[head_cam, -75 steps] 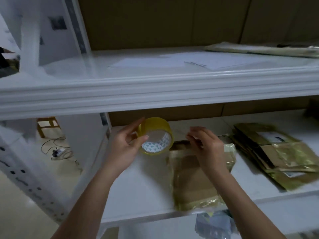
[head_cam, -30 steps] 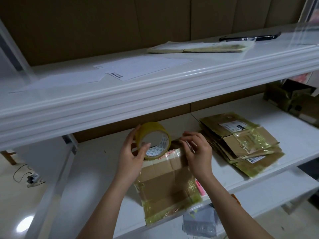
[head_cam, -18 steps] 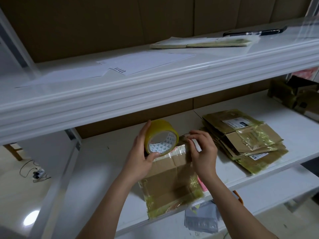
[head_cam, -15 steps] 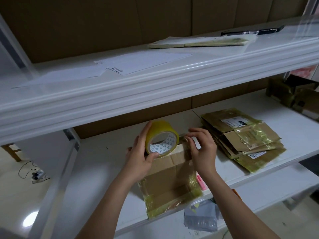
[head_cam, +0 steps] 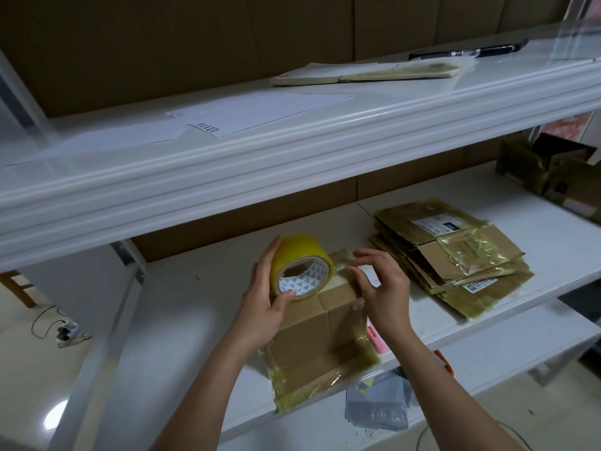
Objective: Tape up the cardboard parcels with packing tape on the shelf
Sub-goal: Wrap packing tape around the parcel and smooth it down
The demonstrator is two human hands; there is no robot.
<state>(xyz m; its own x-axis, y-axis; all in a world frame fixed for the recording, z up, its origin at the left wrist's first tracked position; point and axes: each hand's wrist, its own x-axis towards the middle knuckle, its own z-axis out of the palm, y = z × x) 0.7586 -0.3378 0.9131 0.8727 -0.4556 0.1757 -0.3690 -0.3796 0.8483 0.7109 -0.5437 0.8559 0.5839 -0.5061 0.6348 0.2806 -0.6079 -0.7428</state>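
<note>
Count, head view. Tape rolls: 1, yellow. Hands: 2, left hand and right hand. Parcel at the hands: 1. Flat taped parcels in the stack to the right: probably 4 or 5, edges overlap and are hard to separate. Open boxes at far right: 1, possibly 2. Pens on the upper shelf: 1. Paper sheets there: at least 2.

**Shelf room around the parcel**

Left of the cardboard parcel the white shelf lies bare and open. To the right, a stack of flattened parcels crowds the surface, with boxes at the far right. The upper shelf overhangs, limiting headroom.
</note>
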